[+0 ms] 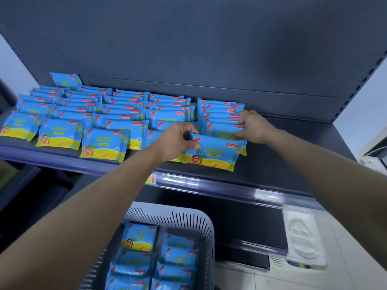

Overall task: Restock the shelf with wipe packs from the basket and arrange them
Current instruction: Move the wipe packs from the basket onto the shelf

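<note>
Blue and yellow wipe packs stand in several rows [88, 114] on the dark shelf [282, 155]. At the front of the rightmost row leans one wipe pack [215, 152]. My left hand [178, 141] grips its upper left corner. My right hand [254, 126] pinches its upper right corner and rests against the packs [219, 114] behind it. Below, a grey slatted basket [207, 227] holds several more packs [140, 237] in two columns.
The shelf's right part, beside the last row, is bare up to the upright [360, 80]. A price rail [209, 183] runs along the shelf front. A white moulded object [303, 237] lies on the tiled floor at the lower right.
</note>
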`<state>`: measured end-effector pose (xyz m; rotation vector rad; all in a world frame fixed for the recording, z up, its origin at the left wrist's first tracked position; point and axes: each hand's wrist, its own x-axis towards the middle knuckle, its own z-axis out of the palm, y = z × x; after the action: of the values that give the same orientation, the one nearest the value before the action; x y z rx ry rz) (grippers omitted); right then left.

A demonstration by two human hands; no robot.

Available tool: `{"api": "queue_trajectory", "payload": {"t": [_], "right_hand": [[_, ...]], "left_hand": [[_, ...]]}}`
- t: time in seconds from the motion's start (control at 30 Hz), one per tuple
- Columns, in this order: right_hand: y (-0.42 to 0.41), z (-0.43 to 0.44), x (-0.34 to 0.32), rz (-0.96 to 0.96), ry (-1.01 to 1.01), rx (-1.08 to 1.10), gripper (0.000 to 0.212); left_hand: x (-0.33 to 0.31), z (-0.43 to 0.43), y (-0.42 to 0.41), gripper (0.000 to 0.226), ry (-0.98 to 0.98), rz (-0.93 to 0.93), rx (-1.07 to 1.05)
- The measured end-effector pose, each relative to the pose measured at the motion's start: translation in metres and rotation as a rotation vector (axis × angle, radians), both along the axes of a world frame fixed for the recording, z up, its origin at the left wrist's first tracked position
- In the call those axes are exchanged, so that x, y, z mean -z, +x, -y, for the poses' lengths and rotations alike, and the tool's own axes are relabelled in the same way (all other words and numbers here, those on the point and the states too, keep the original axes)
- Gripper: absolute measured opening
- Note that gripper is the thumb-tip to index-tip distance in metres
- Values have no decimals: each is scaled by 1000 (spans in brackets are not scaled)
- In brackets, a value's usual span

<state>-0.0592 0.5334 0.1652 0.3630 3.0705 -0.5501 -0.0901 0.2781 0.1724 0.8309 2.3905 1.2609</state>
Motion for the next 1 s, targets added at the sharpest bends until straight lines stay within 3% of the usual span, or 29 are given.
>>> {"api": "queue_trajectory", "payload": {"t": [0.23, 0.43, 0.67, 0.87, 1.0], "right_hand": [[10, -20, 6, -68, -301, 143, 36], [35, -2, -9, -290, -124, 191, 25], [75, 79, -10, -453, -63, -62, 22], [112, 165, 32, -356, -11, -305, 19], [133, 213, 86, -116, -34, -437, 27]], "left_hand": [[16, -32, -9, 27, -185, -146, -12], [28, -43, -4, 51, -364, -487, -49], [20, 9, 24, 42, -180, -586, -47], [44, 100, 62, 32, -178, -543, -75], [86, 154, 87, 31, -316, -410, -23]]}}
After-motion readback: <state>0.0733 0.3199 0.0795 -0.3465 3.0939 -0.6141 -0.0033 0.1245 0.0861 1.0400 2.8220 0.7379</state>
